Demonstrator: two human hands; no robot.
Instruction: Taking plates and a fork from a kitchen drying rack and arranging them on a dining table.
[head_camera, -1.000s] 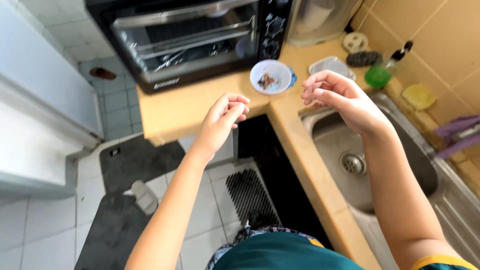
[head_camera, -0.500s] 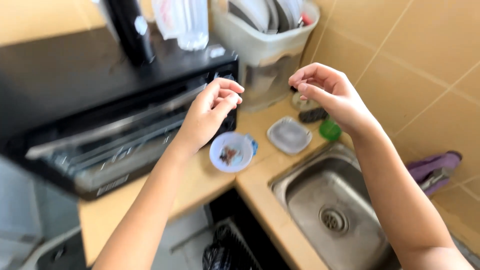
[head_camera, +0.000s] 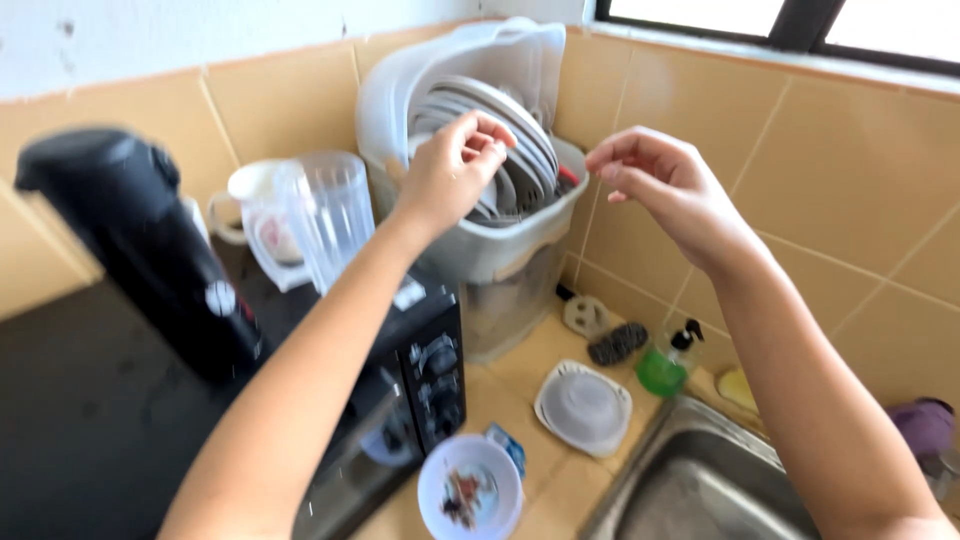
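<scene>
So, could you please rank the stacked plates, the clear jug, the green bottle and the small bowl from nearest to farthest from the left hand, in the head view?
From the left hand:
1. Stacked plates, right at the fingertips, in the rack.
2. Clear jug, to its left.
3. Green bottle, lower right, by the sink.
4. Small bowl, bottom, on the counter.

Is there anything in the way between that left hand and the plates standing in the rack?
Nothing visible. The left hand is raised right in front of the plates in the dish rack, whose clear lid is tipped back. The right hand is off to the side.
</scene>
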